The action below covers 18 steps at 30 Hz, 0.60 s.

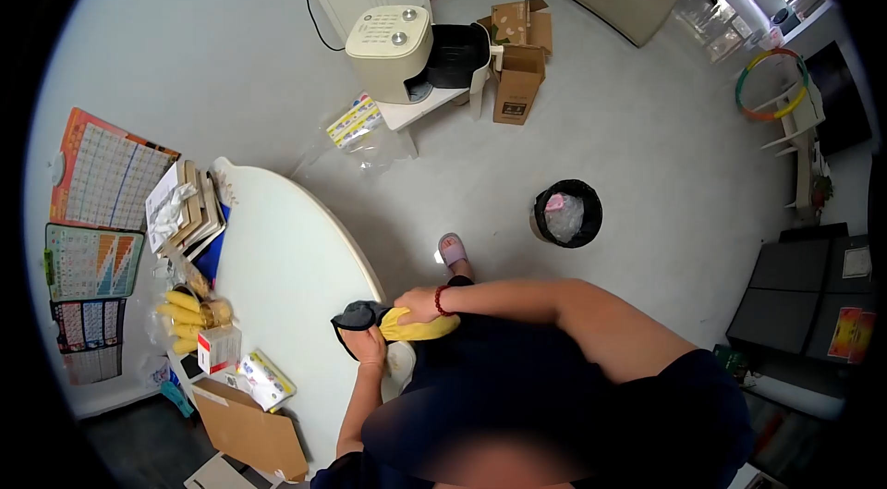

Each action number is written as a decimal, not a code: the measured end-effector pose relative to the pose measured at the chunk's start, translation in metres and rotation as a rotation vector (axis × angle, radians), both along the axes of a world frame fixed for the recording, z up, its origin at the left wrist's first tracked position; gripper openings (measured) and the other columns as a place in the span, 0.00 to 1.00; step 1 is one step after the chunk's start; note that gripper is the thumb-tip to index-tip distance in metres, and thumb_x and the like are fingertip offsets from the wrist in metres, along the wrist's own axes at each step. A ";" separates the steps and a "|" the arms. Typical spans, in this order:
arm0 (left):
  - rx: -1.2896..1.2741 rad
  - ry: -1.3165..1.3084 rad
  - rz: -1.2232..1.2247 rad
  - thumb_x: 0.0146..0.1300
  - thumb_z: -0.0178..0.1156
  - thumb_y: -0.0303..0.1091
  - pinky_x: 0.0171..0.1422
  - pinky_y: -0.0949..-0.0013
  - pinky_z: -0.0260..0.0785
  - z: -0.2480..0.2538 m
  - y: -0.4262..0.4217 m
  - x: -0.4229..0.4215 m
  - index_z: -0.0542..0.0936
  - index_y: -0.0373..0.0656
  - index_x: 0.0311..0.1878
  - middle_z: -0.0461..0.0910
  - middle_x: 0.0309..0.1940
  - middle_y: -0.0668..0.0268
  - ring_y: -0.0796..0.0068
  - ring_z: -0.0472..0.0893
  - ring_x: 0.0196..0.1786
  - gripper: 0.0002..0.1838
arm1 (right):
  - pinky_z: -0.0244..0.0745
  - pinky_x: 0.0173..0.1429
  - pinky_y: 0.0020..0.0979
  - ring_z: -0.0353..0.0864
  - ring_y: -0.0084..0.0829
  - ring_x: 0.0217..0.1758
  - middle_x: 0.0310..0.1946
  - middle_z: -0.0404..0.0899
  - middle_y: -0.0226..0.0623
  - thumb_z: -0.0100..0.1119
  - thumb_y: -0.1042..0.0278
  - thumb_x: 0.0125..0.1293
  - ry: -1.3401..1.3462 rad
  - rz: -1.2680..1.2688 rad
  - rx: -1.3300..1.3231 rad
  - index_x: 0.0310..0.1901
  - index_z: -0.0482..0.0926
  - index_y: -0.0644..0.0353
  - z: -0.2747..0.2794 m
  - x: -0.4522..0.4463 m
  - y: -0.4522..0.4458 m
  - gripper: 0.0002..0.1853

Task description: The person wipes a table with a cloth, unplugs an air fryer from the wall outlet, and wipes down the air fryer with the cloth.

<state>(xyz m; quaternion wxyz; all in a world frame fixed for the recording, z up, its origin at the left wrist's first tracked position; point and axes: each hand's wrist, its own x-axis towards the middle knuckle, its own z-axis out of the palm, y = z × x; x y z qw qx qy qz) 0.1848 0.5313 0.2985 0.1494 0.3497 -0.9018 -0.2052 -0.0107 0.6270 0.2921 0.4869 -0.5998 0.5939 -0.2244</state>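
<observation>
Yellow cloth (427, 329): one, soft, bunched, under right fingers; joins or touches dark cloth, cannot tell which
Dark cloth (358, 314): one grey-black piece, creased, against left fingers, over desk edge
Right hand (419, 304): fingers curled, gripping yellow cloth; one red beaded bracelet (441, 300) on wrist
Left hand (366, 345): fingers bent on dark cloth, gripping, tips partly hidden
Desk (277, 239): one, white, smooth, curved edge
Cardboard box (248, 429): one on desk, brown, flat-sided, near red-white carton (219, 349)
Bananas (185, 308): several, yellow, curved, exact count unclear
Cream appliance (388, 50): one, boxy, rounded corners, two round knobs; one black-lined drawer (455, 59) pulled out
Bin (567, 213): one, round, black plastic liner, clear plastic and pink item inside
Hoop (772, 84): one, multicoloured ring
</observation>
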 end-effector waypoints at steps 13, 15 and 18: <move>0.706 0.715 0.306 0.74 0.52 0.42 0.46 0.77 0.67 0.082 -0.145 -0.271 0.80 0.34 0.42 0.78 0.34 0.71 0.83 0.74 0.39 0.18 | 0.71 0.40 0.25 0.74 0.18 0.36 0.31 0.76 0.27 0.59 0.56 0.69 -0.346 -0.578 -0.061 0.49 0.77 0.59 0.109 -0.244 -0.084 0.16; 0.938 0.917 0.269 0.73 0.54 0.43 0.43 0.76 0.73 0.092 -0.154 -0.307 0.81 0.37 0.44 0.81 0.36 0.70 0.83 0.78 0.36 0.16 | 0.71 0.37 0.24 0.74 0.17 0.34 0.29 0.76 0.29 0.60 0.56 0.68 -0.300 -0.663 -0.084 0.49 0.78 0.58 0.132 -0.283 -0.094 0.16; 1.029 1.038 0.322 0.72 0.56 0.41 0.39 0.77 0.70 0.114 -0.166 -0.363 0.82 0.38 0.43 0.81 0.35 0.72 0.86 0.76 0.34 0.14 | 0.67 0.35 0.19 0.71 0.12 0.32 0.29 0.75 0.25 0.60 0.62 0.68 -0.240 -0.726 -0.178 0.51 0.77 0.57 0.155 -0.337 -0.118 0.13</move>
